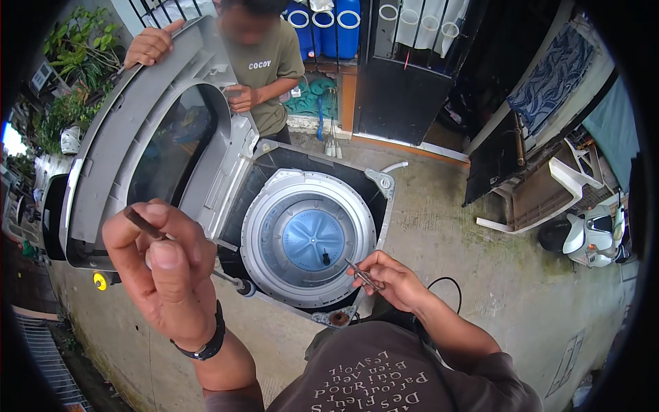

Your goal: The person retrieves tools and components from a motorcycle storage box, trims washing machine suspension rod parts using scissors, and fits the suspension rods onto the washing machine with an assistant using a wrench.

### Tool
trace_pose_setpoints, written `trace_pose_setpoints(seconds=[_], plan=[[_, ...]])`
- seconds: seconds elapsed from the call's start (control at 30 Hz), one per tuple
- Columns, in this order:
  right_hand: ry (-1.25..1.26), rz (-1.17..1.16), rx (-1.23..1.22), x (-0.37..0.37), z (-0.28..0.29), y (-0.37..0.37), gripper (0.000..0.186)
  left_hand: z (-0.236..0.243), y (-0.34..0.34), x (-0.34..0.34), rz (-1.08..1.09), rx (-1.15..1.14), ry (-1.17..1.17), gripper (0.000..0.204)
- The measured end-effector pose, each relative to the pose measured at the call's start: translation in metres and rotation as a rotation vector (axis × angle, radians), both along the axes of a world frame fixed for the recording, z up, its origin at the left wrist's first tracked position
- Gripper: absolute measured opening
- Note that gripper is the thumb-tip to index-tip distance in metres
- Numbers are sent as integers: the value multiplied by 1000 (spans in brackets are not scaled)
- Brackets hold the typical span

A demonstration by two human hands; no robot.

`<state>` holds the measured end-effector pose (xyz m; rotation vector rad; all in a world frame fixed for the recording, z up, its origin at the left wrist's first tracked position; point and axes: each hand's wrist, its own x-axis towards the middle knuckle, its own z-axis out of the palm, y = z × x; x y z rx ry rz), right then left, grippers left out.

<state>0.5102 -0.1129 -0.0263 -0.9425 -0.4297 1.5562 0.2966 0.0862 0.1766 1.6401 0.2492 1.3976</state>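
Observation:
My left hand point(165, 275), raised close to the camera, pinches a short rusty metal rod point(141, 220). My right hand point(388, 278) grips a slim metal tool point(360, 273) over the rim of an opened washing machine point(309, 178). Inside its drum, a small black object point(326, 257) lies on the blue pulsator point(305, 233). The machine's grey top panel point(120, 137) is tilted upright on the left, partly behind my left hand. A corner of the frame point(339, 318) near me is rusted.
A co-worker point(264, 69) holds the top panel with both hands. Behind are blue containers point(336, 34) and a doorway point(446, 103). A plastic chair point(549, 185) and white scooter point(587, 237) stand right. A black cord point(453, 288) and concrete floor point(425, 226) surround the machine.

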Motion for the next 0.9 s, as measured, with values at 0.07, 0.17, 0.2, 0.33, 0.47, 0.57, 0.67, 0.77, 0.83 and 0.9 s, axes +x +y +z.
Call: trace_pose_setpoints(seconds=[0.07, 0.17, 0.2, 0.33, 0.47, 0.57, 0.67, 0.77, 0.83, 0.9], plan=[[164, 27, 59, 11, -6, 4, 29, -11, -6, 12, 1, -50, 243, 27], [341, 122, 123, 37, -18, 9, 44, -53, -16, 37, -128, -407, 526, 17], [340, 159, 149, 43, -16, 13, 44, -81, -19, 41, -132, -428, 601, 18], [253, 280, 182, 84, -29, 31, 51, -183, -50, 63, -156, -464, 664, 21], [-15, 455, 166, 129, -26, 45, 51, -212, -74, 91, -89, -585, 570, 21], [-274, 561, 181, 148, -21, 52, 48, -217, -77, 114, -81, -737, 421, 20], [-500, 609, 186, 161, 2, 56, 47, -221, -81, 128, -98, -848, 303, 22], [-731, 544, 257, 163, 8, 56, 51, -219, -90, 143, -64, -849, 233, 27], [-611, 548, 229, 162, 5, 55, 51, -226, -91, 145, -61, -843, 223, 30], [-489, 548, 196, 159, 3, 55, 51, -229, -91, 144, -61, -838, 217, 33]])
